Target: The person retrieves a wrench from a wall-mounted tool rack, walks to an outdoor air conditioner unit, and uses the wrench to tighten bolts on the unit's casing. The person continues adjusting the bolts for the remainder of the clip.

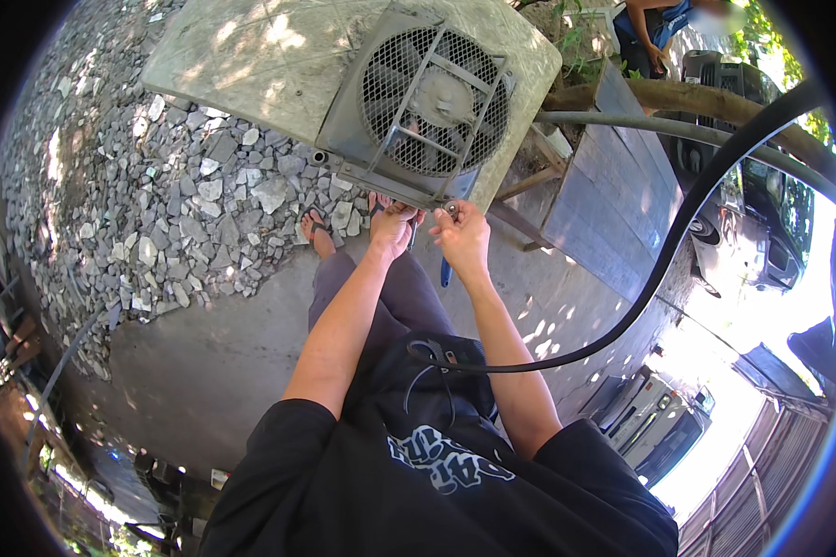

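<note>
A radiator unit (pixel 344 130) with a round fan (pixel 427 97) behind wire mesh lies on a pale concrete slab. A metal frame (pixel 450 67) crosses the mesh. At the unit's near edge, my left hand (pixel 395 232) is closed, with a slim, partly hidden metallic piece beside its fingers; its kind is unclear. Just to the right, my right hand (pixel 464 243) has its fingers bent together at a small round metal fitting (pixel 451 208). Whether that fitting is loose or part of the unit does not show. A blue handle (pixel 446 272) hangs below, between my hands.
Grey broken stones (pixel 204 186) cover the ground at left, beside the concrete slab (pixel 241 56). A wooden panel (pixel 613 186) leans at right. A black hose or cable (pixel 659 269) arcs across the right side. Another person (pixel 655 37) is at far right, near parked vehicles (pixel 743 223).
</note>
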A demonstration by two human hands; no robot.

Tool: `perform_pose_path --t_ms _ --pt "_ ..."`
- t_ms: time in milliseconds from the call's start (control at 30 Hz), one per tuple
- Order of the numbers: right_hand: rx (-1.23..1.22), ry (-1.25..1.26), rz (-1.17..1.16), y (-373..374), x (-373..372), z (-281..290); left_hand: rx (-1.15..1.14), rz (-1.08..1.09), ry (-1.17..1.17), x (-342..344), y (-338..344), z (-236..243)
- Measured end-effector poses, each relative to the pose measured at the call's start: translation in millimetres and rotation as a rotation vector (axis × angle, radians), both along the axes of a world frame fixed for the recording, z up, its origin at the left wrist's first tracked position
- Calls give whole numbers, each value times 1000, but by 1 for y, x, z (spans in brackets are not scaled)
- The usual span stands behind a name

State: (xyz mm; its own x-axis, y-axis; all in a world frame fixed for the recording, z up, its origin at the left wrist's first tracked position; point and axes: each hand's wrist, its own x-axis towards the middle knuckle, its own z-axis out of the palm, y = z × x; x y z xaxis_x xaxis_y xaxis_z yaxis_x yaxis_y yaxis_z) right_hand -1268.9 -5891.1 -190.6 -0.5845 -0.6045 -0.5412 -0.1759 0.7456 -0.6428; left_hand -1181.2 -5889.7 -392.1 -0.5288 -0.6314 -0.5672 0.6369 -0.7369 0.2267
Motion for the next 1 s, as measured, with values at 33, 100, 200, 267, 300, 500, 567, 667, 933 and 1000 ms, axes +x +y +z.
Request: perform_pose_path --t_ms 33,100,200,267,300,500,567,667,933,1000 --pt "4 -7 1 -1 0 0 54 -5 -36 0 0 2" --pt "38 -17 2 -1 -1 0 63 13 -20 0 0 6" --pt "55 -143 -49 -2 -5 0 76 -5 -58 3 -2 10" --pt "47 -383 -144 -4 -6 -3 80 -102 -33 8 -3 8" --pt "41 -497 -196 -5 -6 -4 94 -189 7 12 -4 5" --pt "-145 -866 -561 -6 7 -16 96 -99 118 20 6 -11" --pt "-59 -768 -495 -7 8 -18 145 -137 79 23 9 -11" --pt "-39 -710 -331 -5 6 -20 22 -141 170 26 13 -8" --pt "-113 -835 -441 4 9 -21 150 -121 132 18 15 -23" --pt "-111 -804 -393 4 8 -21 172 -127 81 16 18 -23"
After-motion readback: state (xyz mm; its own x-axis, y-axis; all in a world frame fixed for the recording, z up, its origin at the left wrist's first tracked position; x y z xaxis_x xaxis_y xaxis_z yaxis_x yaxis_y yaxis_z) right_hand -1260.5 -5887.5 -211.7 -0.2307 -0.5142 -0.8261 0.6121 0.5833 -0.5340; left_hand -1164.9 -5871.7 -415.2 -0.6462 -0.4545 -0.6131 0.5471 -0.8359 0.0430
